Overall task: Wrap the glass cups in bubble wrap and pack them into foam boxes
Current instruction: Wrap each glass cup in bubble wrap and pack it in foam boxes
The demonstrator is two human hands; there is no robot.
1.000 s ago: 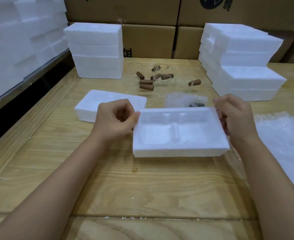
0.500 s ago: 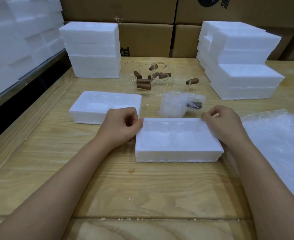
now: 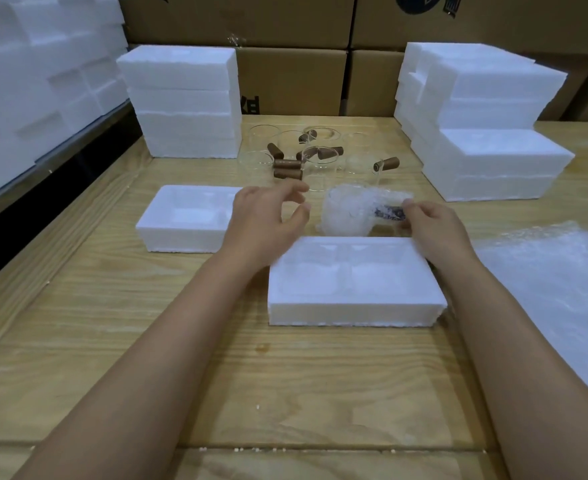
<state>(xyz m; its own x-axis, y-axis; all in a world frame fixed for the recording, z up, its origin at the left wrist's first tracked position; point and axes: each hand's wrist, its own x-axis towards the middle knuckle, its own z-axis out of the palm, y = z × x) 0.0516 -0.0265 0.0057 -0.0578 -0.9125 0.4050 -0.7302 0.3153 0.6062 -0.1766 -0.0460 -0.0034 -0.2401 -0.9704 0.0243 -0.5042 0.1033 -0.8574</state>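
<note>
An open white foam box (image 3: 354, 299) with two hollows lies on the wooden table in front of me. Behind it sits a glass cup wrapped in bubble wrap (image 3: 351, 213), its brown handle showing through. My right hand (image 3: 434, 226) pinches the wrapped handle end. My left hand (image 3: 268, 216) hovers just left of the wrapped cup, fingers spread and holding nothing. Several bare glass cups with brown handles (image 3: 306, 157) stand further back. A second foam box half (image 3: 188, 216) lies to the left.
Stacks of foam boxes stand at the back left (image 3: 181, 98) and back right (image 3: 482, 133). A sheet of bubble wrap (image 3: 555, 292) covers the table's right side. Cardboard cartons (image 3: 292, 77) line the back, and more foam (image 3: 36, 81) is piled at the far left.
Both hands let go of the near foam box, which now rests flat on the table. They moved forward: the right took the wrapped cup's handle end, the left opened beside the cup.
</note>
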